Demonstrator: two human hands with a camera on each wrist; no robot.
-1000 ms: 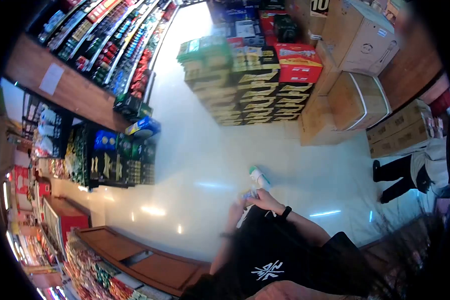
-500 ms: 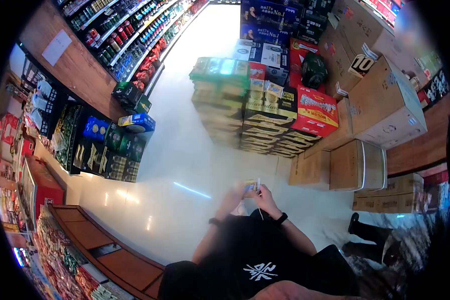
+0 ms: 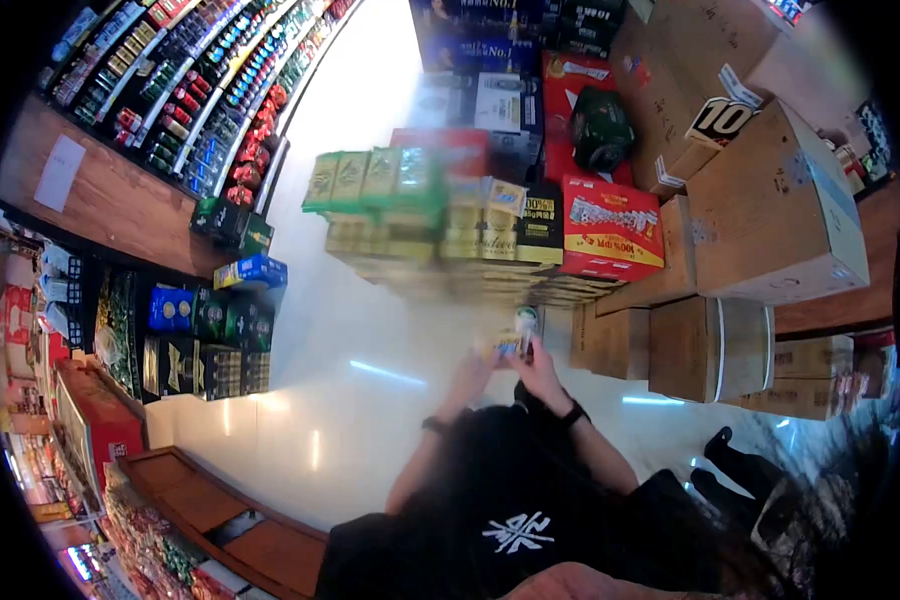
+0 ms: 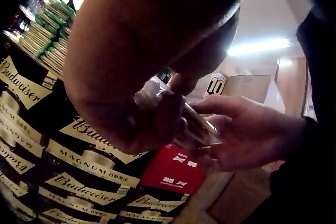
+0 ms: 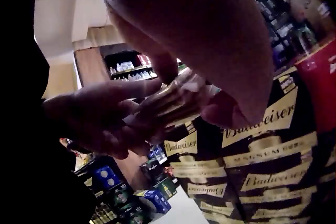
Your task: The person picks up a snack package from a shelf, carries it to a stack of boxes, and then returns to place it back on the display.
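In the head view a small yellow and blue packet [image 3: 508, 343] is held between the left hand [image 3: 468, 378] and the right hand [image 3: 542, 378], in front of the person's black shirt. Up close in the left wrist view, the left hand [image 4: 142, 61] curls its fingers round the shiny clear-wrapped packet [image 4: 198, 124], and the right hand [image 4: 252, 129] pinches its other end. From the right wrist side, the right hand [image 5: 210, 40] and left hand [image 5: 100, 113] both grip the wrapped packet [image 5: 176, 100]. The print on it is too blurred to read.
Stacked drink cases [image 3: 540, 220] stand ahead, with large cardboard boxes [image 3: 760, 210] to their right. Shelves of cans and bottles [image 3: 200, 90] run along the upper left. More cases [image 3: 205, 370] stand at left, above a wooden counter [image 3: 200, 500]. Another person's legs [image 3: 740, 470] show at lower right.
The head view has shifted, and the stacked cases stand nearer to the hands. Both hands still hold the packet, which now shows more of its yellow and blue face than one second ago.
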